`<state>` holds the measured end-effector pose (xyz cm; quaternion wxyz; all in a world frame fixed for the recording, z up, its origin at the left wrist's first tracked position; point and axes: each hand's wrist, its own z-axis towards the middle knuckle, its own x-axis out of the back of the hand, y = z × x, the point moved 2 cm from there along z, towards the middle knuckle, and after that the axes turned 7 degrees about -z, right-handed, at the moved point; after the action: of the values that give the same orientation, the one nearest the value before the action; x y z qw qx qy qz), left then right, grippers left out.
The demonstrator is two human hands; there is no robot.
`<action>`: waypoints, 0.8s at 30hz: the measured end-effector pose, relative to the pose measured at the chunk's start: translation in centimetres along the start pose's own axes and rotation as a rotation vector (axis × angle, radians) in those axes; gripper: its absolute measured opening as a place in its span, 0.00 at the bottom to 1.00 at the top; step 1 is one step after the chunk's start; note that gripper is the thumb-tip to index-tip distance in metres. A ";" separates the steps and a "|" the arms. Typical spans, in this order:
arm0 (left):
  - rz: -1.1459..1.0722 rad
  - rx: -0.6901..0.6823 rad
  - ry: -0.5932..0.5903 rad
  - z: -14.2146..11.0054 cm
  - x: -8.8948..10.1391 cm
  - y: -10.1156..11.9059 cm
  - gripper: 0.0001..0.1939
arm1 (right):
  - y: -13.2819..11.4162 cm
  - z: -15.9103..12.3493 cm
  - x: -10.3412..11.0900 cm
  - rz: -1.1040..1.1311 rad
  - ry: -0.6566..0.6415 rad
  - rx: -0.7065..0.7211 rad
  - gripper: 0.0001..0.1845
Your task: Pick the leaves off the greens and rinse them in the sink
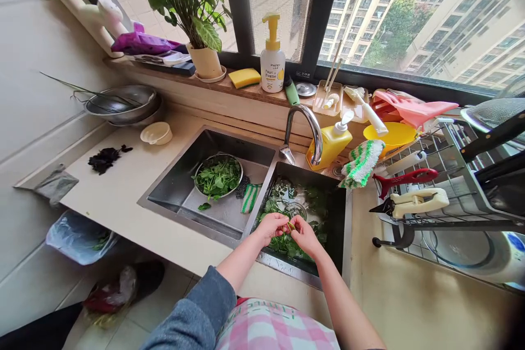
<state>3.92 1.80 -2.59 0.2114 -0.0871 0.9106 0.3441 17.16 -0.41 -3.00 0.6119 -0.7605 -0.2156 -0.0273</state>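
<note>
Counter carries a double sink. Right of the sink stands a dish rack. Inside the sink's left basin sits a bowl of greens. Over its right basin, left hand and right hand meet, pinching a small leafy stem between fingertips.

Pale table around a double sink. Left of the sink lie dark leaves, a cream bowl and stacked metal basins; right, a dish rack.
</note>
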 end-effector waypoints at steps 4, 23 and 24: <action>-0.003 -0.006 0.063 -0.2 -0.1 -0.3 0.20 | -0.5 -0.2 -0.4 -0.138 0.005 0.041 0.05; 0.282 -0.093 0.015 2.2 2.3 -4.5 0.10 | 3.9 -0.3 -0.6 -0.057 -0.318 -0.186 0.10; 0.361 -0.101 0.020 2.5 2.3 -4.8 0.08 | 4.5 0.0 -0.6 -0.177 -0.261 -0.196 0.09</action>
<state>4.13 -0.15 -8.11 0.1324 0.0639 0.8951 0.4209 18.28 -1.26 -7.34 0.4968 -0.7917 -0.3556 -0.0032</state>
